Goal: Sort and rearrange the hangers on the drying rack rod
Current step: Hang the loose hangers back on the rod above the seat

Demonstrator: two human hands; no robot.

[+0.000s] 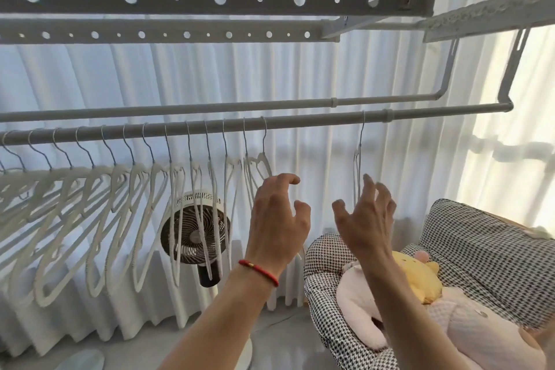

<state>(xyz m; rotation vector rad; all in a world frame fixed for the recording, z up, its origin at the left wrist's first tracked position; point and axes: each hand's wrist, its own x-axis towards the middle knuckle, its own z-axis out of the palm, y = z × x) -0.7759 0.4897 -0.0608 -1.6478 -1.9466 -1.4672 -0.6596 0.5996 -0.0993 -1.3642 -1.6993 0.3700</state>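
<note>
Row of white hangers [126, 204] hooked on drying rack rod [300, 120], crowded toward its left end. Single hanger [358, 165] hooked apart, further right on the rod. Left hand [277, 219] raised just below the rod beside the row's last hanger, fingers [288, 179] loosely curled, holding nothing. Right hand [368, 219] raised before the single hanger, fingers spread wide, holding nothing.

A bright curtained room with a fan and a checked armchair.
White pleated curtains [300, 75] filled the whole back, lit from behind and glowing brightest at the far right. A round fan [195, 230] on a dark stem stood in front of them. To the right of the fan sat a houndstooth armchair [468, 246] holding a yellow plush toy [417, 276] and pink bedding [468, 336]. Pale floor [144, 348] lay below the fan.
</note>
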